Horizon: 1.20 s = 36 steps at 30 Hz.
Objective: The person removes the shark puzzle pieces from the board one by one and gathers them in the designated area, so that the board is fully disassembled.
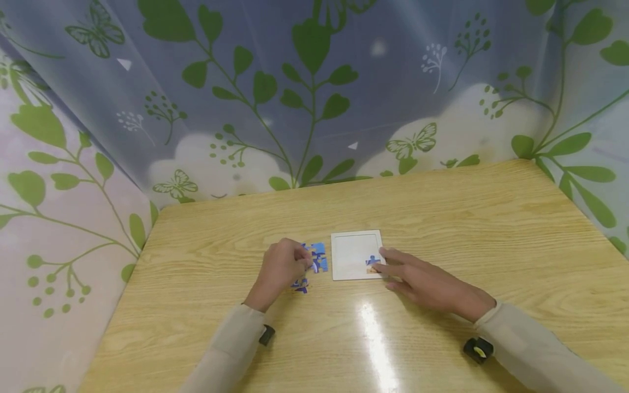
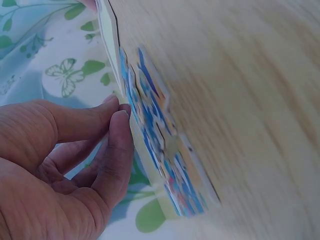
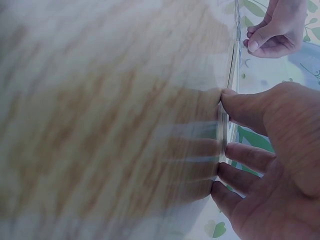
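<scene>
A white square puzzle tray lies on the wooden table, with a blue and sandy jigsaw piece in its lower right corner. My right hand rests at the tray's right side, fingers extended, one reaching over that piece. To the left of the tray lie several loose jigsaw pieces in blue, white and purple. Over these my left hand bends down, thumb and fingertips close together. In the left wrist view its fingertips are by the edge of the pieces; whether they pinch one is unclear.
A pale wooden table extends around the tray, with a bright glare streak in front of it. Curtains printed with leaves and butterflies hang behind and at both sides. Dark devices sit at both wrists.
</scene>
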Available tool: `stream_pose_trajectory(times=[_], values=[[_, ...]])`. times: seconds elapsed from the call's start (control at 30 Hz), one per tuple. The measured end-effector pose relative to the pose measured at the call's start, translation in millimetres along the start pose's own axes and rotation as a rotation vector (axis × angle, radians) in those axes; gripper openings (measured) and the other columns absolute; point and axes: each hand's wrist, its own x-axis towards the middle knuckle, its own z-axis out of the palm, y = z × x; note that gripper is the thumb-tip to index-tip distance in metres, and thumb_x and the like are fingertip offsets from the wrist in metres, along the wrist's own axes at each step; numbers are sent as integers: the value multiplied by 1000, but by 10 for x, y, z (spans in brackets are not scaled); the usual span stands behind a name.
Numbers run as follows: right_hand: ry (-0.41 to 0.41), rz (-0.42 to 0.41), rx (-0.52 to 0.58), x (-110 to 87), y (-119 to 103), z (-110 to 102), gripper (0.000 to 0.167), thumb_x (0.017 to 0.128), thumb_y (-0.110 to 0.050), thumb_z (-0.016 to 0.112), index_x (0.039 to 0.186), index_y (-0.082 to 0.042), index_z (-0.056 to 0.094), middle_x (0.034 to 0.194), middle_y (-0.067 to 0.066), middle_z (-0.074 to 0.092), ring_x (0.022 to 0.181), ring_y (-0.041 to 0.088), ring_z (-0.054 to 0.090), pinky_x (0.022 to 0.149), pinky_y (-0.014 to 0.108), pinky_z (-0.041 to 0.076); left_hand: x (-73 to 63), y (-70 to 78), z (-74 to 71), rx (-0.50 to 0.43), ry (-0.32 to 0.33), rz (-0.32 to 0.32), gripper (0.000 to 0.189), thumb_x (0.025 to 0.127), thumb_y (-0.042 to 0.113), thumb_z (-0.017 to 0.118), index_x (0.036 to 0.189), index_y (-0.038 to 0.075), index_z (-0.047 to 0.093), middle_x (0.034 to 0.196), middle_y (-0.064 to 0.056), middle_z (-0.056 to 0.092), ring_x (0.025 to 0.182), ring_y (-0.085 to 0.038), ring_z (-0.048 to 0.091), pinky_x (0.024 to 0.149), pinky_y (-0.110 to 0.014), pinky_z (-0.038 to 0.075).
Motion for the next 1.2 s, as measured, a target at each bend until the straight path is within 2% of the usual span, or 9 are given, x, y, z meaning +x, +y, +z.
stream_pose_trajectory(times=[0.13, 0.27, 0.37, 0.57, 0.87, 1.2], values=[[-2, 1, -1, 6, -3, 0, 44, 101, -11, 63, 142, 1, 55, 152, 31, 40, 141, 46, 37, 109, 56, 39, 21, 77, 40, -17, -24, 42, 8, 87, -1, 74, 80, 3, 76, 74, -3, 71, 61, -13, 60, 57, -27, 51], [-5, 2, -1, 12, 3, 6, 44, 101, -11, 63, 142, 0, 55, 152, 31, 40, 142, 45, 37, 109, 56, 38, 50, 187, 117, -9, -51, 82, 7, 88, 2, 76, 81, 4, 76, 78, -4, 73, 69, -14, 65, 64, -30, 55], [-3, 5, -1, 11, 11, 9, 43, 101, -11, 63, 142, 0, 55, 152, 30, 40, 142, 45, 37, 109, 56, 38, 88, 281, 199, -7, -72, 93, 6, 88, 6, 78, 82, 5, 77, 80, -3, 73, 74, -14, 66, 69, -31, 55], [-5, 10, 0, 7, 14, 2, 44, 101, -12, 63, 143, -1, 56, 153, 30, 40, 142, 44, 38, 109, 55, 39, 193, 446, 409, 1, -105, 131, 4, 87, 8, 79, 87, 4, 79, 84, -4, 75, 75, -13, 67, 70, -28, 55], [-6, -4, -6, 13, 7, 1, 44, 101, -12, 63, 142, 0, 56, 152, 30, 40, 141, 45, 39, 107, 54, 42, 272, 607, 601, 7, -125, 153, 5, 86, 7, 80, 91, 5, 79, 84, -4, 75, 70, -10, 65, 67, -22, 52], [9, -15, -18, 3, 6, -1, 43, 100, -11, 65, 140, 0, 58, 151, 30, 41, 140, 45, 40, 107, 54, 42, 293, 674, 655, -34, -160, 117, 4, 88, 7, 78, 85, 5, 79, 77, 0, 73, 65, -7, 62, 59, -20, 50]])
